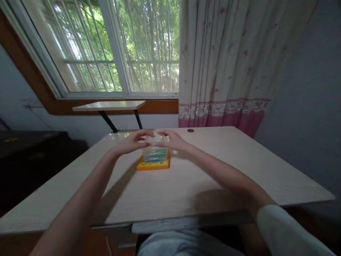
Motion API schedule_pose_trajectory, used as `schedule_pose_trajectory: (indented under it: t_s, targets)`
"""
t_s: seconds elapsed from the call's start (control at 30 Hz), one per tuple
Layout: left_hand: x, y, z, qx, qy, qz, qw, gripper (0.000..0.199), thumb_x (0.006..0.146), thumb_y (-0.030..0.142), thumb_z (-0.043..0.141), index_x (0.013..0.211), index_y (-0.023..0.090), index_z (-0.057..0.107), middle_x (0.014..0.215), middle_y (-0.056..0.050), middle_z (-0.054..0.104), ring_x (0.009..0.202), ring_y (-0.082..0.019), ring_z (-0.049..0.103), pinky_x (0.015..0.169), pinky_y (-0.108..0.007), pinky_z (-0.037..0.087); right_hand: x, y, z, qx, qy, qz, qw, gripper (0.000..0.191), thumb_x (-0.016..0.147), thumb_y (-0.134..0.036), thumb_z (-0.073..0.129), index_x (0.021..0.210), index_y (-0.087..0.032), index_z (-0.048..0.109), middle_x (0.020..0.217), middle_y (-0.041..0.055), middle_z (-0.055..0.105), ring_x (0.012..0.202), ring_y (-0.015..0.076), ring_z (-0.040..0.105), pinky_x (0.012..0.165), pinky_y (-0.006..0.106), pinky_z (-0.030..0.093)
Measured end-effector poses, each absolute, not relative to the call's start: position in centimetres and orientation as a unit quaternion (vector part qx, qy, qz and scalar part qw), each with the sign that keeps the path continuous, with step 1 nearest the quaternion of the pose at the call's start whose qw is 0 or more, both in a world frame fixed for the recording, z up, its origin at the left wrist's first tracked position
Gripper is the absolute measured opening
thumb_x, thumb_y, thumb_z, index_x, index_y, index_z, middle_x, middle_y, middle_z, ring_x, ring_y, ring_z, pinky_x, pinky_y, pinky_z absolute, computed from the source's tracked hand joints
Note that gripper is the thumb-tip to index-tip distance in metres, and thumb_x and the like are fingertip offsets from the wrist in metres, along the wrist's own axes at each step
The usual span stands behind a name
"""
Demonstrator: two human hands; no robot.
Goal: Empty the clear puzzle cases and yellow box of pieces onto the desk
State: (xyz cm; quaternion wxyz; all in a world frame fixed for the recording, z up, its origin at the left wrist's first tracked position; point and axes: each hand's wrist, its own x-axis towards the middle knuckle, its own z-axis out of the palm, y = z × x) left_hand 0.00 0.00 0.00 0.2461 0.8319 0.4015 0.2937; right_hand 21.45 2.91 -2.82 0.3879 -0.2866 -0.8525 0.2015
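Observation:
My left hand (135,140) and my right hand (173,140) face each other above the desk, with curved fingers. Between them they grip a clear plastic box (155,139) at its two sides. Directly beneath are more transparent plastic layers (155,155), with green and blue showing through. Whether these layers are part of the held box or separate from it, I cannot tell. Under them lies a flat orange-yellow box (153,166) on the desk. The fingertips are partly blurred against the clear plastic.
The pale wooden desk (226,160) stretches out on both sides. A raised shelf (109,105) on dark brackets stands at its back left. A round dark cable hole (190,130) sits near the back edge. Behind are a barred window and a curtain (223,71).

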Motion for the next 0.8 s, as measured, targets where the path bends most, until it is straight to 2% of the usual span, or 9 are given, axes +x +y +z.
schedule_pose_trajectory:
  t_s: [0.1, 0.2, 0.27, 0.33, 0.43, 0.6, 0.8]
  targets:
    - [0.3, -0.5, -0.4, 0.817, 0.418, 0.332, 0.218, 0.043, 0.071, 0.042, 0.058, 0.109, 0.023, 0.05, 0.124, -0.007, 0.046, 0.116, -0.022, 0.041, 0.097, -0.041, 0.034, 22.2, 3.1, -3.4, -0.265, -0.85, 0.221, 0.399, 0.069, 0.061, -0.043, 0.069, 0.12, -0.018, 0.043, 0.118, 0.0093, 0.049, 0.105, 0.0193, 0.048, 0.09, 0.036, 0.039]
    - [-0.8, -1.3, -1.1, 0.796, 0.459, 0.342, 0.194, 0.06, 0.069, 0.044, 0.06, 0.122, 0.028, 0.037, 0.133, -0.007, 0.037, 0.122, -0.024, 0.034, 0.098, -0.044, 0.032, 23.6, 3.1, -4.6, -0.285, -0.842, 0.274, 0.367, 0.098, 0.053, -0.046, 0.073, 0.133, -0.022, 0.023, 0.128, 0.0118, 0.04, 0.114, 0.0222, 0.041, 0.095, 0.04, 0.034]
    - [-2.2, -2.1, -2.0, 0.795, 0.484, 0.308, 0.199, 0.069, 0.067, 0.044, 0.061, 0.126, 0.029, 0.03, 0.133, -0.008, 0.036, 0.121, -0.025, 0.036, 0.095, -0.044, 0.035, 24.7, 2.8, -5.7, -0.315, -0.839, 0.315, 0.312, 0.112, 0.049, -0.049, 0.074, 0.137, -0.021, 0.01, 0.131, 0.0146, 0.036, 0.119, 0.0249, 0.037, 0.098, 0.043, 0.03]
    - [-3.5, -3.0, -3.2, 0.796, 0.507, 0.258, 0.206, 0.07, 0.065, 0.045, 0.062, 0.125, 0.027, 0.031, 0.127, -0.01, 0.043, 0.115, -0.026, 0.043, 0.09, -0.042, 0.039, 25.6, 2.3, -6.9, -0.335, -0.843, 0.333, 0.258, 0.121, 0.046, -0.052, 0.074, 0.138, -0.021, 0.002, 0.133, 0.0162, 0.033, 0.122, 0.0271, 0.033, 0.1, 0.045, 0.026]
    - [-4.4, -4.3, -5.4, 0.802, 0.514, 0.19, 0.239, 0.061, 0.067, 0.044, 0.06, 0.118, 0.022, 0.036, 0.112, -0.009, 0.053, 0.103, -0.024, 0.052, 0.085, -0.038, 0.043, 25.9, 1.5, -8.5, -0.344, -0.854, 0.328, 0.212, 0.129, 0.044, -0.056, 0.074, 0.138, -0.019, -0.006, 0.134, 0.0171, 0.032, 0.124, 0.0302, 0.029, 0.102, 0.046, 0.023]
    - [-3.6, -5.1, -7.2, 0.809, 0.483, 0.191, 0.275, 0.038, 0.072, 0.039, 0.054, 0.102, 0.019, 0.043, 0.108, -0.007, 0.053, 0.093, -0.019, 0.055, 0.08, -0.031, 0.044, 24.9, 1.2, -10.4, -0.355, -0.867, 0.276, 0.215, 0.135, 0.04, -0.06, 0.072, 0.138, -0.013, -0.008, 0.135, 0.0205, 0.03, 0.124, 0.0338, 0.027, 0.102, 0.048, 0.02]
    - [-2.8, -4.7, -6.2, 0.825, 0.503, 0.169, 0.193, 0.029, 0.072, 0.035, 0.052, 0.095, 0.018, 0.048, 0.099, -0.005, 0.057, 0.09, -0.019, 0.054, 0.081, -0.03, 0.042, 24.5, 1.5, -10.8, -0.36, -0.863, 0.274, 0.227, 0.131, 0.043, -0.059, 0.072, 0.138, -0.015, -0.006, 0.135, 0.0203, 0.03, 0.124, 0.033, 0.028, 0.102, 0.049, 0.017]
